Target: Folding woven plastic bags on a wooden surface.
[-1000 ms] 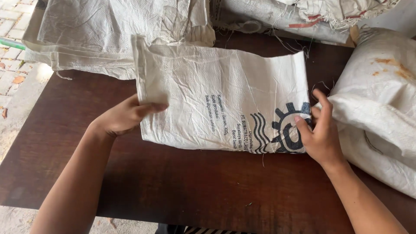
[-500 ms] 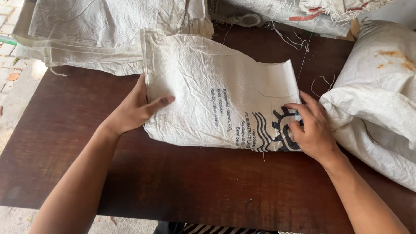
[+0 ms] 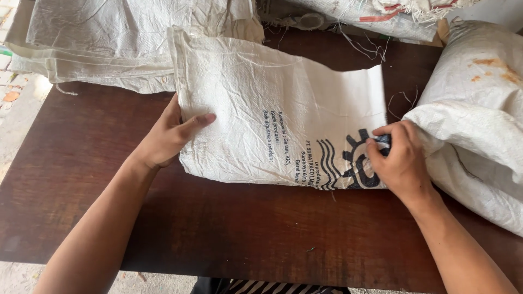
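Note:
A folded white woven sack [image 3: 272, 109] with dark blue print lies on the dark brown wooden table [image 3: 218, 228]. My left hand [image 3: 169, 136] grips the sack's left edge, thumb on top and fingers beneath. My right hand [image 3: 400, 160] is curled over the sack's right end, fingers pinching the cloth at the printed round emblem.
A stack of folded white sacks [image 3: 98, 43] lies at the back left of the table. A bulky white sack with rusty stains [image 3: 479, 109] sits at the right, touching the folded sack. More sacks and loose threads [image 3: 359, 22] lie at the back. Paved ground [image 3: 11, 98] shows at the left.
Both hands slid inward and up along the sack's ends. My left thumb moved onto the top of the sack, and my right hand's fingers closed over the printed end.

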